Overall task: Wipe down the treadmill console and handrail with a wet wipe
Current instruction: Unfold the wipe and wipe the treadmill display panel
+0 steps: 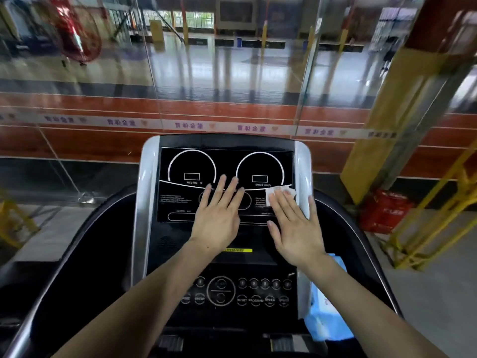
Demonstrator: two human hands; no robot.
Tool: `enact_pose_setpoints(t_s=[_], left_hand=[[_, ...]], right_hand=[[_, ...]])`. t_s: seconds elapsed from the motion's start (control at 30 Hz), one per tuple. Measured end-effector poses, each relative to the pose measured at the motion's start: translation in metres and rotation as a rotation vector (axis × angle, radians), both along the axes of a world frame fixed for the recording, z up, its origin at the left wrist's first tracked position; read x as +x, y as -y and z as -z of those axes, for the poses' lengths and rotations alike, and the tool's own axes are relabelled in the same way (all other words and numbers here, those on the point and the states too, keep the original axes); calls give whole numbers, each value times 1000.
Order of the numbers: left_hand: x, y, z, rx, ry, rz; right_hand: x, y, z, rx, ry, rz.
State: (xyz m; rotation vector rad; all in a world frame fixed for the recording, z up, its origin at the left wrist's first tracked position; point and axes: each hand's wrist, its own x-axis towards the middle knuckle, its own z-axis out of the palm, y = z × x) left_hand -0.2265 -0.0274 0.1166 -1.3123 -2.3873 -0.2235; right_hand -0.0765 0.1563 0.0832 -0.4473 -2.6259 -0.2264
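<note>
- On the right side of the console (180, 197) display lies the wet wipe (273, 195), pressed flat under the right hand (296, 226), fingers straight
- Judged: console wiping underway; next sweep leftward, handrail (77, 254) later
- Left hand (219, 218) rests spread flat mid-panel, holding nothing

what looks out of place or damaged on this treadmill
Nothing looks damaged or spilled. The right hand presses the wet wipe on the console; a blue wipe pack sits wedged at its right edge.
</note>
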Motion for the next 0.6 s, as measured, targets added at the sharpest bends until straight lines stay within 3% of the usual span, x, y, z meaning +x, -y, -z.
enact_pose_setpoints(t_s=[0.27, 0.6], left_hand=[[27, 6, 17, -18, 3, -14], [-4, 67, 23, 6, 21, -82]], right_hand=[[12, 35, 28, -156, -12, 91], [-20, 87, 34, -273, -24, 172]])
